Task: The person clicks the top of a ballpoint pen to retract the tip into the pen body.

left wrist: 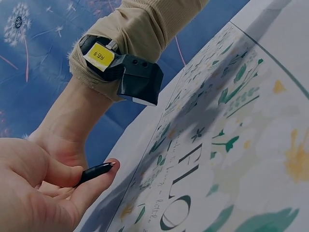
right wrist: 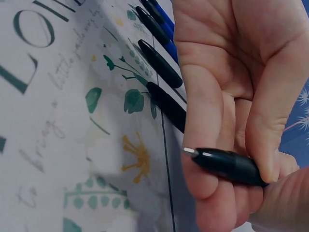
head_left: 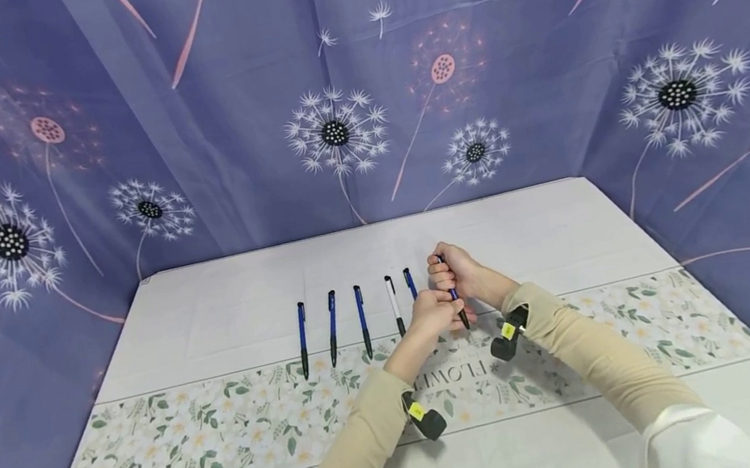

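A blue pen [head_left: 454, 295] with a black grip is held by both hands, tip downward, just above the table. My right hand [head_left: 457, 268] grips its upper part with curled fingers, the thumb near the top end. Lower down, my left hand [head_left: 434, 313] pinches it by the black grip [right wrist: 231, 166] between thumb and fingers. The metal point [left wrist: 112, 164] sticks out beside the left fingertips. To the left lie a white pen [head_left: 394, 304] and several blue pens [head_left: 363, 322] in a row, one [head_left: 410, 282] partly hidden by the left hand.
A white table [head_left: 223, 299] carries a flower-patterned band [head_left: 230, 437] with printed lettering. Blue-purple dandelion curtains [head_left: 246, 164] stand round the back and sides. Each wrist wears a small black camera, one on the left [head_left: 424, 416] and one on the right [head_left: 509, 334].
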`<state>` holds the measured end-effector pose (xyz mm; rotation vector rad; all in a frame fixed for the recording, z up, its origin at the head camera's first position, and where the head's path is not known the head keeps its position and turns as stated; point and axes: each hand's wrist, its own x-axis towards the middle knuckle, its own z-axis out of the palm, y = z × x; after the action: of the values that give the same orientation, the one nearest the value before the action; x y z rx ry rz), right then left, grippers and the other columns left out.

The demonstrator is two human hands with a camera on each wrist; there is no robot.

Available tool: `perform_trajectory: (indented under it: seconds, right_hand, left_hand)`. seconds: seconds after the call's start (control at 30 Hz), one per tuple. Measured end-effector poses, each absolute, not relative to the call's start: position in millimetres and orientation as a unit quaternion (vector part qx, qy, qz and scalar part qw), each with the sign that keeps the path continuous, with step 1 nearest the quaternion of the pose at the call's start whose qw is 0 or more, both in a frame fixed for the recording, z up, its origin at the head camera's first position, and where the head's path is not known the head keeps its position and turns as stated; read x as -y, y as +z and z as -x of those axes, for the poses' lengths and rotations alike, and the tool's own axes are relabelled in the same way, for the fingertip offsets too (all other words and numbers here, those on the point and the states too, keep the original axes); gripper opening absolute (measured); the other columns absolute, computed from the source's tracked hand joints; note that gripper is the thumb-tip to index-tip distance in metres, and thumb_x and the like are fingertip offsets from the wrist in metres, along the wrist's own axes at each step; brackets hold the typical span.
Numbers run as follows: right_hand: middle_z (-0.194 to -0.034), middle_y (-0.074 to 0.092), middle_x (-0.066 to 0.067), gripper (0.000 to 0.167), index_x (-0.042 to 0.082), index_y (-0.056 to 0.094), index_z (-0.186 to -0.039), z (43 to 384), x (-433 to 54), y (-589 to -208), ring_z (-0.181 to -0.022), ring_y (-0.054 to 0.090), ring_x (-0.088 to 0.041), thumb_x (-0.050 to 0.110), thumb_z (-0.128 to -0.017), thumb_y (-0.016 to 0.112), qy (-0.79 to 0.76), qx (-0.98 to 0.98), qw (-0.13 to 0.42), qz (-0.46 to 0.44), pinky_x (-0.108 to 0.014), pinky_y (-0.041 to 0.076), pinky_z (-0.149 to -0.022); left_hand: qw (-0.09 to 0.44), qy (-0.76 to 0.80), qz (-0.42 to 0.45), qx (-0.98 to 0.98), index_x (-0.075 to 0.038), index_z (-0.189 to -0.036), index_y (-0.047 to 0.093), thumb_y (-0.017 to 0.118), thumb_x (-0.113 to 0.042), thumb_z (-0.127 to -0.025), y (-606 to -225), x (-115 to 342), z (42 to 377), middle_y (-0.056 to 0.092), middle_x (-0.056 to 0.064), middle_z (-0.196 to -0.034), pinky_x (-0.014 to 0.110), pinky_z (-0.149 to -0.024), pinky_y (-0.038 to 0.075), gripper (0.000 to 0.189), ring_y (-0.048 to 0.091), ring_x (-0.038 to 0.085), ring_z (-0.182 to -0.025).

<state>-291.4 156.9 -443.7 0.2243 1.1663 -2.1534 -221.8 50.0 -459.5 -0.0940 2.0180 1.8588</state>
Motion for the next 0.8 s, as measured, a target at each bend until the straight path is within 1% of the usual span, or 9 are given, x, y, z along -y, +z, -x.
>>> perform_trajectory:
  seconds: [0.13,0.37,0.5,0.63,0.8]
  right_hand:
    - [-0.055,0.015,0.01,0.033,0.017,0.025,-0.065,292.1,-156.3,-445.5,-0.049,0.007,-0.005,0.014,-0.098,0.022,-0.825,-0.45,0.33,-0.09,-0.018,0.007,-0.043]
    - [-0.046,0.025,0.011,0.035,0.017,0.028,-0.062,292.2,-153.7,-448.9,-0.051,0.008,-0.005,0.013,-0.096,0.023,-0.818,-0.464,0.325,-0.097,-0.018,0.006,-0.042]
    - [-0.046,0.026,0.01,0.036,0.018,0.027,-0.061,290.5,-153.6,-447.9,-0.049,0.008,-0.005,0.012,-0.096,0.023,-0.819,-0.461,0.328,-0.093,-0.018,0.007,-0.043]
    - [-0.044,0.027,0.01,0.037,0.018,0.027,-0.059,290.4,-152.4,-448.3,-0.046,0.009,-0.004,0.011,-0.095,0.023,-0.814,-0.478,0.316,-0.095,-0.017,0.008,-0.041]
    - [-0.044,0.027,0.01,0.037,0.018,0.029,-0.059,291.9,-150.4,-452.3,-0.044,0.011,-0.004,0.011,-0.094,0.025,-0.804,-0.504,0.299,-0.101,-0.017,0.01,-0.038]
  left_hand:
    - [0.198,0.664,0.033,-0.72,0.011,-0.112,0.059,0.059,-0.002,-0.094,-459.5,-49.9,222.2,0.072,0.023,-0.092,0.031,-0.071,0.061,0.022,0.073,0.028,-0.084]
    - [0.202,0.667,0.034,-0.716,0.011,-0.111,0.06,0.059,-0.002,-0.093,-463.3,-49.9,222.0,0.072,0.022,-0.091,0.031,-0.072,0.061,0.021,0.073,0.027,-0.083]
    - [0.203,0.676,0.031,-0.708,0.011,-0.111,0.058,0.058,-0.001,-0.094,-463.9,-49.5,221.0,0.071,0.023,-0.092,0.032,-0.073,0.061,0.022,0.073,0.028,-0.084]
    - [0.201,0.679,0.031,-0.706,0.012,-0.111,0.058,0.058,-0.001,-0.094,-464.4,-49.6,220.9,0.071,0.024,-0.094,0.033,-0.074,0.061,0.022,0.073,0.029,-0.086]
    - [0.198,0.673,0.04,-0.712,0.012,-0.114,0.059,0.059,-0.001,-0.093,-466.3,-49.6,220.7,0.071,0.022,-0.094,0.032,-0.074,0.061,0.024,0.073,0.028,-0.085]
